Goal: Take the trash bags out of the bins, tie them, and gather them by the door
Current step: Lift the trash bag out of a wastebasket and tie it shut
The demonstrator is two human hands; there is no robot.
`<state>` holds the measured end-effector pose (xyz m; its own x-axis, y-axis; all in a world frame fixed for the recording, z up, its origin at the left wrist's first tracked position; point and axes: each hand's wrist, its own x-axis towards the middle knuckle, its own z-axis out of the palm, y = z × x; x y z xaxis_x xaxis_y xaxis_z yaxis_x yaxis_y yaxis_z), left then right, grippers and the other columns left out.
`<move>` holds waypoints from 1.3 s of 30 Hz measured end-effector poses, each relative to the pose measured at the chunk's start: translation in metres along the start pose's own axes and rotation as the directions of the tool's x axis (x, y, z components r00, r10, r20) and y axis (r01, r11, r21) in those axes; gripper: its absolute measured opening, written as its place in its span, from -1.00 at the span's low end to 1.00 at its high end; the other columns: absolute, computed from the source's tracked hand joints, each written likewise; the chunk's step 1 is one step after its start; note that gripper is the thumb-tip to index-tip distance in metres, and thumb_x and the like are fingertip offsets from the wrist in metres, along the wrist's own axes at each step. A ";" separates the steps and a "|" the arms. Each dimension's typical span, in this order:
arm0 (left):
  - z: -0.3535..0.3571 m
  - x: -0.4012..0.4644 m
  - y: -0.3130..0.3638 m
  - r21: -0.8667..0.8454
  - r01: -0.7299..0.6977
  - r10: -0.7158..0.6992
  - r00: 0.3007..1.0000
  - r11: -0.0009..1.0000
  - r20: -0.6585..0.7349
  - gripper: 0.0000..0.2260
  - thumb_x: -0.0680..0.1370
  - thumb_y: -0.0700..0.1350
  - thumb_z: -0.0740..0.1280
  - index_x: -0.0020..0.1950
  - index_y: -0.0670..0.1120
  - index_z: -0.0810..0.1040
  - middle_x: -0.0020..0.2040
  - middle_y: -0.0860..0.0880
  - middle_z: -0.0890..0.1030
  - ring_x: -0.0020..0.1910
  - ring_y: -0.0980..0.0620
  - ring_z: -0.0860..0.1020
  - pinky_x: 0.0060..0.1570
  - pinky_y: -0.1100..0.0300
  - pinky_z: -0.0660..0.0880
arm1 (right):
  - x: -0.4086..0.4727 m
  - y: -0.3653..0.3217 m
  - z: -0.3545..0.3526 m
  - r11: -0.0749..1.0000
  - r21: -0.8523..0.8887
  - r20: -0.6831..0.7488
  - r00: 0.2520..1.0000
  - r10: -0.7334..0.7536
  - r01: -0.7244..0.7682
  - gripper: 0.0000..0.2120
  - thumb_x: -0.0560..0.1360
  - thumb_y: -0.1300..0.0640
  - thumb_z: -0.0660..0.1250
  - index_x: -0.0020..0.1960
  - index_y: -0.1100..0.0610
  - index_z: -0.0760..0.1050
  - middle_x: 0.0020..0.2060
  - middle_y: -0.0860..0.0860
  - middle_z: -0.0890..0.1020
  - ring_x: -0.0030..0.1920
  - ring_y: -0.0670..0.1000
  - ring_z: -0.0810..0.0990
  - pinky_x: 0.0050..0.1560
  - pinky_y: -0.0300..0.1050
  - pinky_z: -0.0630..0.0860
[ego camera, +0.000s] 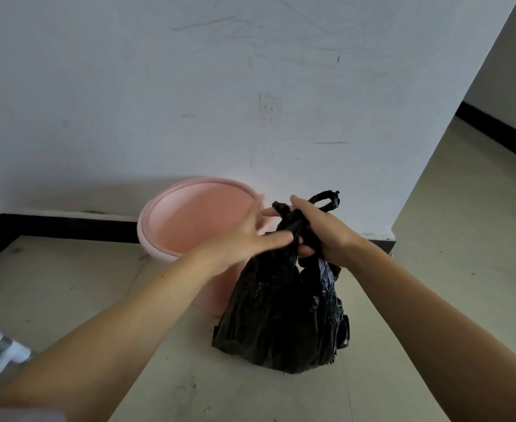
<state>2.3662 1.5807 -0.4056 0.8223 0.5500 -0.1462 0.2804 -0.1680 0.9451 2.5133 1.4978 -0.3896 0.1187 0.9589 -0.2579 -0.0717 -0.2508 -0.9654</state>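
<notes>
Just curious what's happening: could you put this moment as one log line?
step: tying | black bag: on floor, out of pink bin | right hand: grips bag neck | left hand: open, fingers at neck

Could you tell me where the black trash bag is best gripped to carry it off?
Grip the black trash bag at its gathered neck, coming from above. The plastic bunches narrow there, where the right hand holds it, and handle loops stick up; the bulging body below gives no firm hold.
</notes>
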 end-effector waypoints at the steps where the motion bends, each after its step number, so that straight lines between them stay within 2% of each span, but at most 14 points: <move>1: 0.009 -0.002 -0.006 0.014 -0.002 0.001 0.998 1.000 0.068 -0.33 0.42 -0.01 0.48 0.41 -0.01 0.19 0.20 0.08 0.58 0.23 0.27 0.50 0.21 0.27 0.45 | -0.001 0.000 -0.002 0.999 0.042 0.068 0.998 0.003 -0.006 -0.46 0.61 -0.16 -0.01 0.23 0.21 0.53 -0.57 0.00 0.33 -0.60 -0.05 0.27 -0.46 -0.19 0.15; 3: 0.027 -0.002 -0.013 0.051 -0.020 0.013 0.992 0.998 0.128 -0.64 0.49 -0.22 0.40 0.15 0.07 0.34 -0.07 0.21 0.60 -0.06 0.44 0.55 -0.07 0.45 0.47 | -0.002 -0.001 -0.005 0.997 0.071 0.182 0.983 0.013 -0.027 -0.48 0.61 -0.16 -0.05 0.22 0.08 0.56 -0.52 0.01 0.28 -0.57 -0.05 0.24 -0.43 -0.19 0.15; 5: 0.035 0.002 -0.013 0.071 -0.031 0.028 0.999 0.997 0.035 -0.77 0.52 -0.22 0.33 -0.09 0.13 0.46 -0.24 0.21 0.56 -0.28 0.40 0.51 -0.20 0.45 0.41 | -0.005 0.000 -0.008 0.997 0.029 0.263 0.963 0.060 -0.070 -0.42 0.60 -0.17 -0.03 0.28 0.24 0.48 -0.48 0.04 0.24 -0.56 -0.05 0.23 -0.41 -0.19 0.15; 7: 0.027 0.006 -0.017 -0.008 0.019 -0.020 0.996 1.000 -0.086 -0.74 0.54 -0.23 0.29 -0.27 0.08 0.54 -0.38 0.16 0.56 -0.40 0.30 0.48 -0.27 0.37 0.38 | -0.007 0.003 -0.013 0.987 -0.110 0.328 0.933 0.146 -0.116 -0.44 0.60 -0.14 -0.01 0.21 0.32 0.47 -0.46 0.01 0.25 -0.57 -0.08 0.24 -0.45 -0.21 0.15; 9: 0.019 0.010 -0.028 -0.028 0.095 -0.098 0.988 0.995 -0.120 -0.70 0.51 -0.34 0.20 -0.30 -0.04 0.56 -0.43 0.08 0.57 -0.39 0.16 0.50 -0.21 0.21 0.38 | -0.011 0.007 -0.016 0.933 -0.344 0.364 0.900 0.238 -0.108 -0.58 0.63 -0.05 0.02 0.08 0.18 0.56 -0.45 -0.03 0.30 -0.55 -0.10 0.29 -0.47 -0.25 0.18; 13: 0.016 0.009 -0.037 -0.044 0.275 -0.273 0.960 0.960 0.058 -0.86 0.47 -0.31 0.22 -0.11 -0.14 0.54 -0.29 -0.09 0.56 -0.32 -0.02 0.46 -0.27 0.16 0.38 | -0.002 0.025 -0.019 0.557 -0.829 0.098 0.970 0.223 -0.044 -0.69 0.59 0.00 0.13 -0.01 0.08 0.62 -0.34 -0.02 0.49 -0.40 -0.05 0.46 -0.32 -0.21 0.40; 16: 0.020 0.008 -0.036 -0.352 0.419 -0.404 0.907 0.837 0.118 -0.87 0.57 -0.08 0.27 -0.12 -0.11 0.50 -0.22 -0.14 0.61 -0.32 -0.03 0.55 -0.31 0.17 0.49 | 0.010 0.044 -0.019 0.296 -0.951 -0.071 0.996 0.057 -0.085 -0.79 0.57 0.03 0.14 -0.14 0.01 0.51 -0.15 0.05 0.60 -0.17 0.05 0.54 -0.14 -0.05 0.46; 18: 0.020 0.010 -0.040 -0.512 0.398 -0.414 0.906 0.762 0.088 -0.86 0.59 -0.11 0.26 -0.15 -0.11 0.48 -0.26 -0.17 0.62 -0.32 -0.04 0.57 -0.27 0.13 0.52 | 0.013 0.052 -0.013 0.146 -0.988 -0.063 0.997 -0.055 -0.054 -0.81 0.57 0.07 0.12 0.09 -0.04 0.47 0.04 0.04 0.56 0.02 0.11 0.56 -0.09 -0.02 0.45; 21: 0.023 0.011 -0.050 -0.355 0.398 -0.393 0.915 0.846 0.090 -0.82 0.61 -0.22 0.17 0.03 -0.08 0.56 -0.32 -0.09 0.63 -0.50 0.10 0.55 -0.54 0.31 0.46 | 0.018 0.065 -0.002 -0.007 -1.000 0.016 1.000 0.010 0.016 -0.49 0.58 0.14 0.11 0.49 -0.05 0.11 0.24 0.05 0.46 0.13 0.14 0.54 -0.13 -0.02 0.43; 25: 0.033 0.008 -0.055 -0.112 0.314 -0.320 0.947 0.943 -0.032 -0.82 0.60 -0.23 0.17 -0.05 -0.07 0.56 -0.37 -0.01 0.51 -0.61 0.18 0.40 -0.65 0.43 0.22 | 0.020 0.076 0.003 0.132 -0.991 0.052 0.972 0.229 0.022 -0.38 0.58 0.20 0.11 0.55 0.09 -0.10 0.28 0.15 0.50 0.09 0.17 0.54 -0.11 -0.08 0.36; 29: 0.037 0.008 -0.058 -0.025 0.234 -0.235 0.965 0.972 -0.118 -0.67 0.60 -0.17 0.21 -0.38 -0.08 0.37 -0.54 0.08 0.35 -0.61 0.20 0.33 -0.64 0.43 0.23 | 0.014 0.067 0.004 0.278 -0.960 0.067 0.950 0.306 -0.022 -0.63 0.59 0.20 0.05 0.38 0.23 0.27 0.21 0.23 0.52 0.08 0.15 0.50 0.02 -0.10 0.35; 34: 0.024 0.015 -0.088 0.486 0.323 -0.309 0.944 0.812 -0.111 -0.67 0.51 -0.22 0.18 -0.46 -0.10 0.24 -0.51 -0.06 0.31 -0.49 0.00 0.30 -0.49 0.22 0.20 | 0.009 0.068 -0.004 0.660 -0.747 0.035 0.986 0.162 -0.082 -0.66 0.63 0.00 0.04 -0.13 0.09 0.51 -0.19 0.01 0.58 -0.17 -0.04 0.51 -0.09 -0.19 0.41; 37: 0.010 0.003 -0.114 0.560 0.429 -0.432 0.892 0.709 -0.136 -0.77 0.53 -0.09 0.21 -0.30 -0.13 0.46 -0.43 -0.03 0.44 -0.34 -0.07 0.50 -0.39 0.18 0.38 | 0.012 0.082 -0.035 0.852 -0.494 -0.145 0.983 0.113 -0.171 -0.62 0.62 -0.04 0.09 0.07 0.17 0.58 0.06 0.13 0.64 0.14 0.09 0.58 0.22 -0.02 0.43; 39: -0.001 -0.010 -0.124 0.515 0.527 -0.503 0.841 0.676 -0.200 -0.76 0.52 0.08 0.24 -0.03 -0.08 0.54 -0.25 -0.04 0.56 -0.24 -0.06 0.56 -0.40 0.22 0.49 | 0.007 0.100 -0.056 0.852 -0.452 -0.260 0.952 0.159 -0.266 -0.62 0.63 -0.03 0.09 0.10 0.23 0.53 0.13 0.20 0.60 0.21 0.13 0.53 0.12 -0.05 0.40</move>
<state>2.3229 1.5971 -0.5213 0.4513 0.7110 -0.5393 0.8779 -0.2453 0.4114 2.5627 1.4725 -0.4899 0.3590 0.8387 -0.4096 0.3550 -0.5285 -0.7711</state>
